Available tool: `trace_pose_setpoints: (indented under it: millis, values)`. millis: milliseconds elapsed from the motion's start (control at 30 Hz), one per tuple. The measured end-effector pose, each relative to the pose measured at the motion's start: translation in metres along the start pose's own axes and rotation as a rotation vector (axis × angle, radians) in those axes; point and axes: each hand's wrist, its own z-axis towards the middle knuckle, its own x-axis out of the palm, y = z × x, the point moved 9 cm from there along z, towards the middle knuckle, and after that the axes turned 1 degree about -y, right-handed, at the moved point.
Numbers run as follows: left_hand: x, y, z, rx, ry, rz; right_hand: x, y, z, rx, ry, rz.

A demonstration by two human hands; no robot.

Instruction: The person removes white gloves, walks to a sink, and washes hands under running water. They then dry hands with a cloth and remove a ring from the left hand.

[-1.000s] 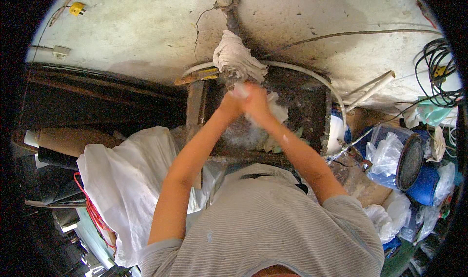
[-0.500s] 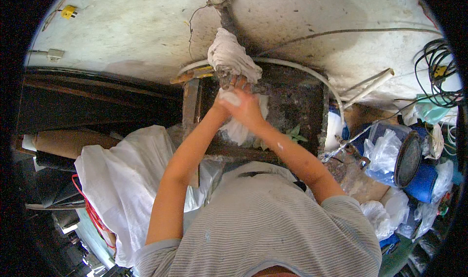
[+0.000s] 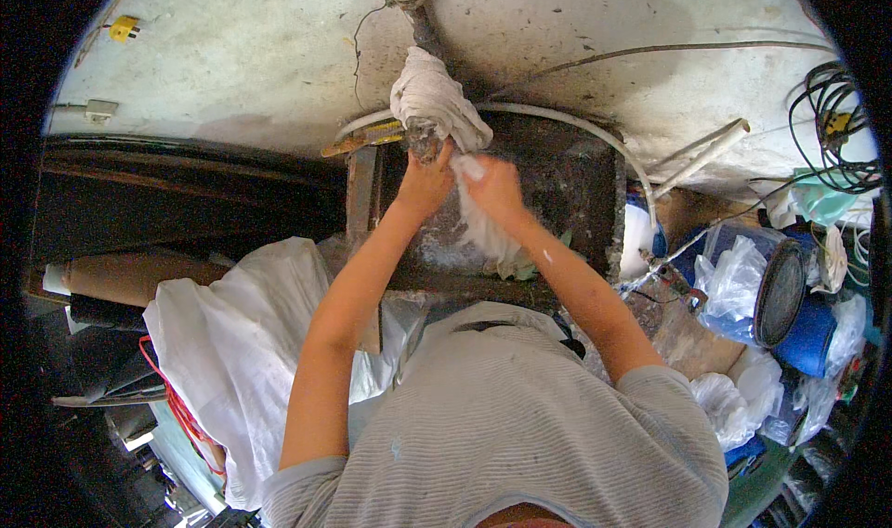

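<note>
A: Which step is in hand?

B: Judging by the pose, handling the white strip (image 3: pixel 485 229) over the dark trough (image 3: pixel 590 194), a little above the middle of the frame. (Cloth or something thinner? Too blurred to say.)

A: And the hands?

B: Not pressed together. The left hand (image 3: pixel 426 184), upper centre, reaches up to the lower end of the wrapped bundle (image 3: pixel 435 101); its fingers are partly hidden, so I cannot tell whether it grips. The right hand (image 3: pixel 494 191), just beside it, looks curled, with the white strip at its thumb side, but I cannot tell whether it pinches it.

A: Where does the strip run?

B: Down and rightward in the frame, toward leafy green bits (image 3: pixel 524 271) near the trough's lower edge.

A: What would the next move call for?

B: I'd say a sure hold on the strip's upper end, knuckles clear of the bundle.
</note>
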Motion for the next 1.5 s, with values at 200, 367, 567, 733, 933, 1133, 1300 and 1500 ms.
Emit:
trace_pose_setpoints:
  millis: [200,367,567,733,933,1133,1300,1500]
  values:
    - [-0.006,0.014,-0.003,-0.048,-0.151,0.040,-0.001,0.026,-0.007,0.062,0.155,0.234]
    - [0.034,0.004,0.005,0.028,0.149,0.162,-0.016,0.061,-0.007,-0.085,-0.027,0.218]
    - [0.034,-0.009,0.009,0.101,0.056,-0.122,0.023,0.117,-0.020,-0.400,0.090,-0.133]
    - [0.039,-0.048,0.005,0.399,0.402,-0.049,0.026,0.026,0.026,-0.084,0.171,-0.141]
    - [0.179,-0.007,0.005,0.067,-0.064,-1.140,0.052,0.136,-0.016,-0.413,0.331,0.020]
    - [0.080,-0.036,0.000,0.419,-0.059,-0.204,0.036,0.057,0.026,-0.291,0.213,-0.139]
    - [0.072,-0.024,-0.003,0.339,-0.015,-0.345,0.048,0.069,0.015,-0.239,0.195,-0.182]
    - [0.056,-0.013,-0.009,0.297,-0.290,-0.318,0.046,0.087,0.005,-0.287,0.206,-0.015]
